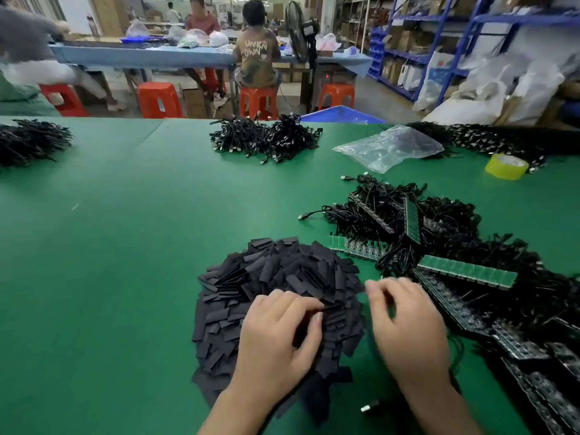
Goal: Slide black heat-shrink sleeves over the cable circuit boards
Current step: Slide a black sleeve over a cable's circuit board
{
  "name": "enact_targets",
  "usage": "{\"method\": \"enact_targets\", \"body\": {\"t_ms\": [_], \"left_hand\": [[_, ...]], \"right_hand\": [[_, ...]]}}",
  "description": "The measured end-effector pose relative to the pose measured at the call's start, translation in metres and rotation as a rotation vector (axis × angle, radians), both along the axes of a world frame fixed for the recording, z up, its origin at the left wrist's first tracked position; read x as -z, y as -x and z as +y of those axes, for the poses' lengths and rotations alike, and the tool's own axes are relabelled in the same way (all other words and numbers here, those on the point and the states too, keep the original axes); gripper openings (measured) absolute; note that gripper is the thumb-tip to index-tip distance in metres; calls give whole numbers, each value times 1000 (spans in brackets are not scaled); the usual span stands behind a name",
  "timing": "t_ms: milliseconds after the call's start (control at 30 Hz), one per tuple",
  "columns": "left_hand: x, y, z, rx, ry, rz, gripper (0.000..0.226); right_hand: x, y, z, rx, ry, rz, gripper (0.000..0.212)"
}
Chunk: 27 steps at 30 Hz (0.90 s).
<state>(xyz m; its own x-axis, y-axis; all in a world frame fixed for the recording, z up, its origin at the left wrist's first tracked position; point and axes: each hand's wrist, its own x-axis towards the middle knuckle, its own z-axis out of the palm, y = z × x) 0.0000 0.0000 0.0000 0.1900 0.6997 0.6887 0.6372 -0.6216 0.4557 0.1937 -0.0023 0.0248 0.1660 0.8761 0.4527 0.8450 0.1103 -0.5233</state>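
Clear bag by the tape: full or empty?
Looks empty: the bag lies crumpled and slack, and only the green table shows through it.

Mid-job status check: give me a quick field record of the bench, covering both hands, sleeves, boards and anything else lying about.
table: green mat
sleeves: loose black pile, front centre
left hand: over the pile, fingers curled on sleeves
right hand: blurred at the pile's right edge; grip unclear
boards: green strips among tangled cables, right of the pile
bag: clear plastic, behind the boards
tape: yellow roll, far right
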Motion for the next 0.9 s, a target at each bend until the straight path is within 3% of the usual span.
{"method": "enact_targets", "body": {"t_ms": [100,167,267,500,700,733,800,900], "left_hand": [[-2,0,1,-21,-61,50,11],[0,-1,0,-12,-81,80,12],[1,0,-3,-2,-79,84,13],[0,2,-6,-12,-54,49,9],[3,0,-8,-1,-34,56,7],[3,0,-8,1,-30,57,7],[3,1,-8,2,-21,53,7],[3,1,-8,0,-21,63,8]], "right_hand": [[-6,-26,3,269,307,-156,42],[-7,-36,1,288,493,-208,46],[-1,-32,0,278,596,-221,49],[0,-30,-6,218,518,-185,30],[0,-31,-18,57,411,246,30],[-1,-32,-19,81,360,232,26],[-1,-36,-16,157,335,30,23],[2,-36,-10,172,525,-259,51]]}}
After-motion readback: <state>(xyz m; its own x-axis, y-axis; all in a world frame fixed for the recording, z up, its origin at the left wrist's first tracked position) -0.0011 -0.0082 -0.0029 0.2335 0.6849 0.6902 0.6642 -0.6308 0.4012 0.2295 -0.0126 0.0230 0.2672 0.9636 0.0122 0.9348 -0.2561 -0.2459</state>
